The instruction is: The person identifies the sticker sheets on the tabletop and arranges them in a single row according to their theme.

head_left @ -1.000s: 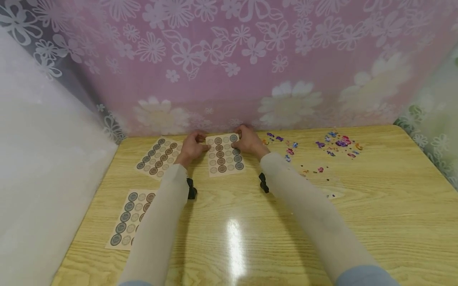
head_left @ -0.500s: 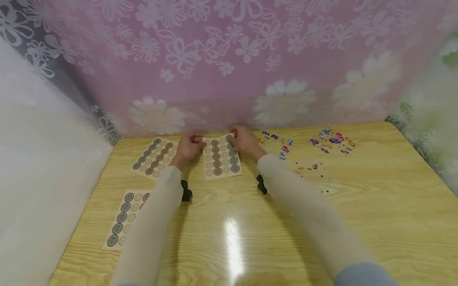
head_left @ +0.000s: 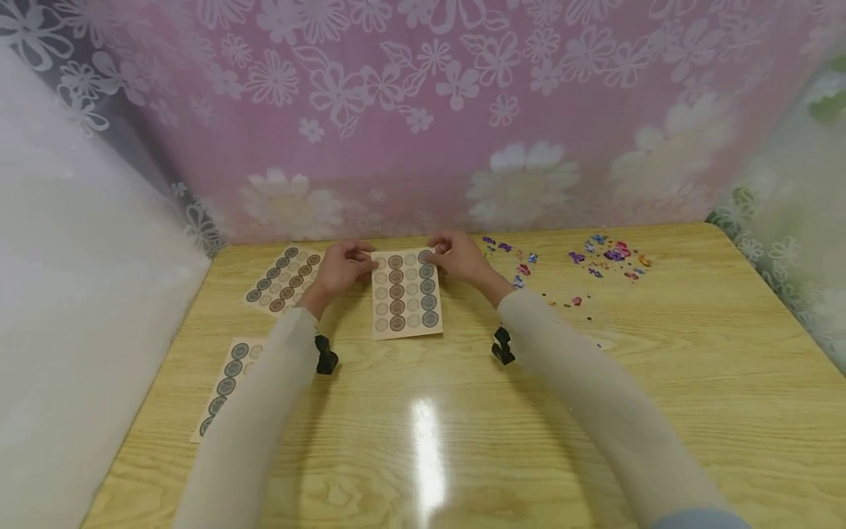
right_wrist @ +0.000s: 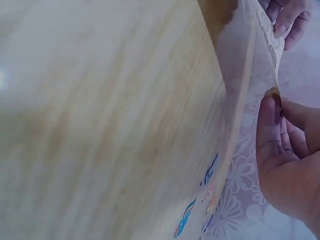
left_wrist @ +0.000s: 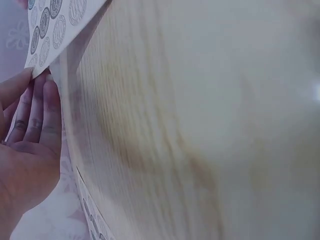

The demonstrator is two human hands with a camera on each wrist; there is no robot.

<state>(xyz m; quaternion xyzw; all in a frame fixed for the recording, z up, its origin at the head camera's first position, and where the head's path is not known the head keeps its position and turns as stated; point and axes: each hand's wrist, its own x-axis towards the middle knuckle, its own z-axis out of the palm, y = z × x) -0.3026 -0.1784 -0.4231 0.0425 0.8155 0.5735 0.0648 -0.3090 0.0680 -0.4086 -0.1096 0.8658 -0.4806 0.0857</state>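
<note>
Head view shows me both sleeved arms (head_left: 595,389) stretched toward the far edge of the glossy, wood-grained tabletop (head_left: 370,426), where the left hand (head_left: 341,267) and right hand (head_left: 459,257) pinch, thumb against fingers, the upper corners of a thin rectangular paper sheet (head_left: 405,297) printed with circles.
</note>
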